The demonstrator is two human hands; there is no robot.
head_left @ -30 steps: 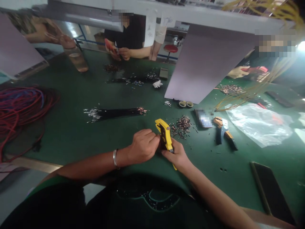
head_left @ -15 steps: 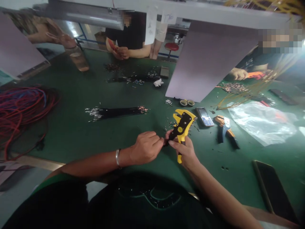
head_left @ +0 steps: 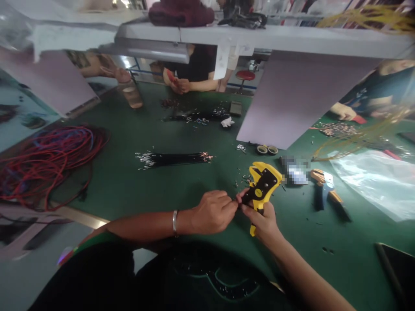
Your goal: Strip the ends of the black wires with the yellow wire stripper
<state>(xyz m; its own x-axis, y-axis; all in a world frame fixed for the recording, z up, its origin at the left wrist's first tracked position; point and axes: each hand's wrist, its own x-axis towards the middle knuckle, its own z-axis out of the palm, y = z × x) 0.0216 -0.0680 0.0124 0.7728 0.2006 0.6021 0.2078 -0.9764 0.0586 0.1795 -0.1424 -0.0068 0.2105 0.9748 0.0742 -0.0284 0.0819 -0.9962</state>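
Note:
My right hand (head_left: 264,218) is wrapped round the handles of a yellow and black wire stripper (head_left: 264,183), whose jaws point up and away. Beside it, my left hand (head_left: 216,212) is closed in a pinch, its fingertips meeting those of the right hand; whatever lies between them is too small to make out. A bundle of black wires (head_left: 177,159) with bare, shiny ends lies on the green table (head_left: 123,181) beyond my left hand. Small scraps (head_left: 241,178) are scattered near the stripper's jaws.
Red and blue cable coils (head_left: 65,160) lie at left. Two tape rolls (head_left: 267,150), a blurred phone (head_left: 295,170), an orange-handled tool (head_left: 327,185) and a plastic bag (head_left: 372,183) are at right. A divider (head_left: 301,95) stands behind; people work across the table.
The camera view has shifted, so the table and both hands appear further right and lower. My hands keep the same hold, with the stripper in the right one.

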